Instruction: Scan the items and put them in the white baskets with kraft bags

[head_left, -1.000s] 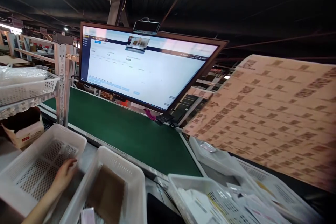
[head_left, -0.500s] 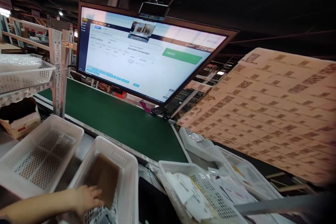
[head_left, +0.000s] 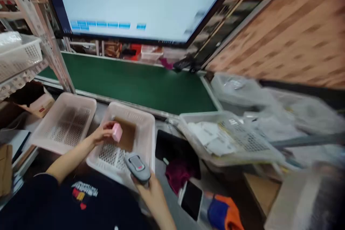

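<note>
Fingers of the left hand [head_left: 104, 134] pinch a small pink box [head_left: 116, 132] over the white basket [head_left: 149, 129] at lower centre; the right hand [head_left: 151, 189] grips a grey barcode scanner [head_left: 137, 165].

free: green belt [head_left: 134, 82] — blocked: baskets [head_left: 64, 124], monitor [head_left: 134, 3] above

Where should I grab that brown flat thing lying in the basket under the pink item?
Take the brown flat piece by its near edge, coming from above. It lies flat on the white basket floor against the far wall, so only that edge is free. The left hand holds the pink item just above it.
</note>
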{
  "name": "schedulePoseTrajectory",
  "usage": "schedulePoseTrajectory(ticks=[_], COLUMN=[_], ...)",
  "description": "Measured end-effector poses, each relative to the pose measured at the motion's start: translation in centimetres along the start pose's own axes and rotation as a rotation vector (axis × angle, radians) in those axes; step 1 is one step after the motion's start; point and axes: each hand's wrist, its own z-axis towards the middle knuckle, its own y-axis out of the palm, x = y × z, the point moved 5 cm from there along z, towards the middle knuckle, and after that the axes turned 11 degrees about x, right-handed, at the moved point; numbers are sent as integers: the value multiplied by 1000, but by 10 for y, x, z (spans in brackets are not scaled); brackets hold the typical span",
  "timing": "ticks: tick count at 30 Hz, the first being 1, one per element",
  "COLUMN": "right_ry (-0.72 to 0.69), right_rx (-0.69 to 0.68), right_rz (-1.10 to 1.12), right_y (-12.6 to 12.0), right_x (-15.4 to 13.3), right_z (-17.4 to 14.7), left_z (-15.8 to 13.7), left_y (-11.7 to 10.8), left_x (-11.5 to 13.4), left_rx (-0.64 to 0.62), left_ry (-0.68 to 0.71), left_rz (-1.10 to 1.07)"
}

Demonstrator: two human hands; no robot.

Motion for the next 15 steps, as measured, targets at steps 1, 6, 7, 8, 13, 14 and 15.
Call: schedulePoseTrajectory(ticks=[1,6,7,8,13,14,15], right_ry=[-7,-59,-83,-111,-178,-179,-181], right_rx=[21,-10,-14,-15,2,12,18], right_rz=[51,163,148,128,46,27,3], right_y=[3,14,13,13,6,5,3], right_x=[-1,-30,-39,-47,-66,-65,-65], right_z=[1,9,9,10,8,7,6], left_z=[1,-12,-16,-19,-22,-23,-25], left_y=[-1,14,18,21,27,26,25], left_x=[9,20,19,17,13,15,18], left_rx=[51,23,9,0,12,32,53], left_ry=[-8,-125,-150,-163,63,183,310], left_rz=[-121,-398,-414,-420,-166,-48,85])
